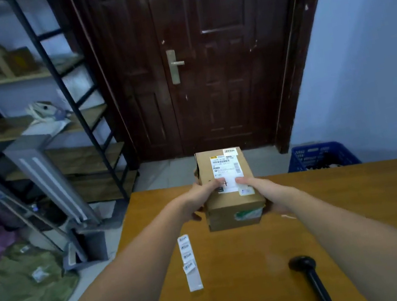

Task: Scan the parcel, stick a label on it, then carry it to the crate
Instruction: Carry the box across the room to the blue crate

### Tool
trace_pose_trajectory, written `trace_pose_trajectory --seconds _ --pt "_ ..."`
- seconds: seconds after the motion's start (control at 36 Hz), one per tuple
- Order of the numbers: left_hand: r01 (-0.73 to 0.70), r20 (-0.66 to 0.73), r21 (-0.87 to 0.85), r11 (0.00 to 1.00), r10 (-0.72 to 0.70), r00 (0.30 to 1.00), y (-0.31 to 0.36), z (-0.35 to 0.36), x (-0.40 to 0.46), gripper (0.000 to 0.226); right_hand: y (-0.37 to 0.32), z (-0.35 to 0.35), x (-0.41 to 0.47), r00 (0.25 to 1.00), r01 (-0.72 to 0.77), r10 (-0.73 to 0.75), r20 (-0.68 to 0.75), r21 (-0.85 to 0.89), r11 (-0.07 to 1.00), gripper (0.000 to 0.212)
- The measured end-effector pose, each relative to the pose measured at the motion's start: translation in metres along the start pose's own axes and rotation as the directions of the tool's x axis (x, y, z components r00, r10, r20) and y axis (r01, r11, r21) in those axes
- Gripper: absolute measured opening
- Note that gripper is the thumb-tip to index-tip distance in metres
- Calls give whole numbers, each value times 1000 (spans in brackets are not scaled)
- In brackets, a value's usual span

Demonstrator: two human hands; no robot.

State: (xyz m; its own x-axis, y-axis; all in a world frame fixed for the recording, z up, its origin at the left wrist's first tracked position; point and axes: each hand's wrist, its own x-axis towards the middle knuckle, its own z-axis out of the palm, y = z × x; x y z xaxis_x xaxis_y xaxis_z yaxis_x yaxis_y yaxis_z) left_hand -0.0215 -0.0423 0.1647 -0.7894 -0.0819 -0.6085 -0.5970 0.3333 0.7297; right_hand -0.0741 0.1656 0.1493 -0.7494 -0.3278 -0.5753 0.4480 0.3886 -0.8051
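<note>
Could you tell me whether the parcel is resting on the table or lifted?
Lifted: both hands, left and right, hold the parcel above the table.

1. A cardboard parcel [229,190] sits in the middle of the frame, gripped by both hands above the far edge of a wooden table [360,201].
2. The left hand [201,197] clasps its left side, the right hand [260,190] its right side, both thumbs lying on the white shipping label [227,171] on top.
3. A strip of small stickers [190,262] lies on the table, lower centre.
4. A black scanner [311,279] lies on the table at lower right.
5. A blue crate [321,155] stands on the floor beyond the table, at right.
6. A dark wooden door [202,56] fills the upper centre.
7. Metal shelves [26,114] holding assorted items occupy the upper left.
</note>
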Motion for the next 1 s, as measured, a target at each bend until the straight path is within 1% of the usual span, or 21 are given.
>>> trace_pose_trajectory --seconds 0.03,0.06,0.14,0.22,0.25,0.36,0.44,0.5,0.58,0.69,0.78,0.83,0.89,1.0 --pt "-28 -23 -75 997 26 999 7 -11 -7 102 -15 2 -2 999 27 -27 17 7 1000 57" --pt "-59 -40 -138 989 54 998 14 -22 -16 99 -31 6 -4 998 52 -52 38 12 999 56" --pt "-126 -83 -281 951 107 991 27 -56 -39 79 -75 22 -11 990 111 -113 88 23 993 48" --pt "-180 -166 -369 912 126 978 30 -83 -56 78 -111 41 -11 976 154 -156 151 23 988 57" --pt "-191 -203 -393 899 118 972 29 -90 -61 79 -121 48 -11 970 156 -157 186 24 988 59" --pt "-191 -316 -414 890 56 947 13 -113 -85 81 -147 81 -15 941 162 -154 300 1 987 50" --pt "-193 -385 -466 863 -2 923 -14 -123 -111 69 -156 116 -17 901 197 -161 402 -50 979 53" --pt "-197 -432 -503 841 -48 901 -37 -130 -133 67 -161 145 -20 874 232 -162 459 -100 968 58" --pt "-200 -488 -572 795 -134 863 -73 -138 -173 64 -166 197 -32 827 282 -148 542 -171 944 55" --pt "-229 -555 -653 722 -249 793 -122 -150 -236 67 -169 269 -67 755 342 -110 646 -246 907 52" --pt "-262 -604 -677 688 -317 731 -152 -162 -288 61 -170 320 -99 698 388 -78 712 -284 877 54" --pt "-278 -637 -679 679 -357 684 -170 -169 -326 57 -171 355 -123 652 420 -72 755 -280 863 48" --pt "-304 -669 -678 670 -389 634 -190 -176 -363 57 -172 392 -148 604 448 -57 795 -279 850 48" --pt "-332 -738 -639 694 -431 519 -234 -194 -430 66 -167 463 -197 501 489 -43 864 -242 838 47"
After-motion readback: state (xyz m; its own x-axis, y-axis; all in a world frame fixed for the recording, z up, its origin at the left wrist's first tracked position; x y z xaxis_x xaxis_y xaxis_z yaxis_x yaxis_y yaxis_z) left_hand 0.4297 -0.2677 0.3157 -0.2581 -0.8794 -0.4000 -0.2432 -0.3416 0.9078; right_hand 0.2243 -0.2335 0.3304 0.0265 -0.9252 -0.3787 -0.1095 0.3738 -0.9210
